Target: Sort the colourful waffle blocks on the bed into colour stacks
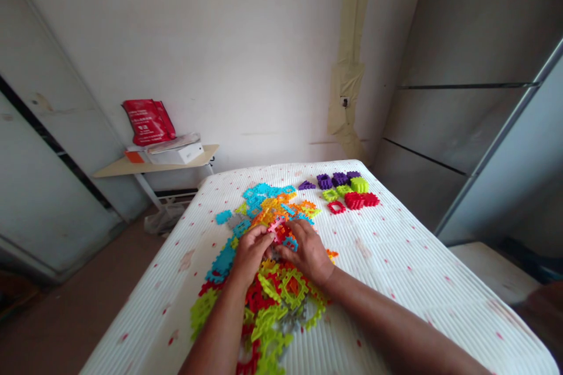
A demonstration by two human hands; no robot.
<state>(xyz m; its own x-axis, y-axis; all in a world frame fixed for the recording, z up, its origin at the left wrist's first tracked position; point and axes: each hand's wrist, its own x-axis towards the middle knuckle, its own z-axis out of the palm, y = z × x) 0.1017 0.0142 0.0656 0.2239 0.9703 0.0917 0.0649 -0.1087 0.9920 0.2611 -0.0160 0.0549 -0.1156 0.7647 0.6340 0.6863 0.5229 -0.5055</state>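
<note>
The left hand (250, 252) and the right hand (308, 252) meet over the middle of a heap of plastic interlocking pieces (264, 269), fingers curled down into it; their fingertips close together on a small pink piece (277, 225) that sits just beyond the knuckles, between the two hands, though which hand truly pinches it cannot be told. Under the wrists and nearer the body lie green and red pieces; just past the fingertips lie orange and blue ones. Farther out, beyond the right hand, small sorted stacks stand apart: purple (333, 179), green (359, 184) and red (360, 200). All rest on a white ribbed table cover (417, 269). Well beyond the left hand, a shelf (132, 167) bears a red bag (148, 122).
</note>
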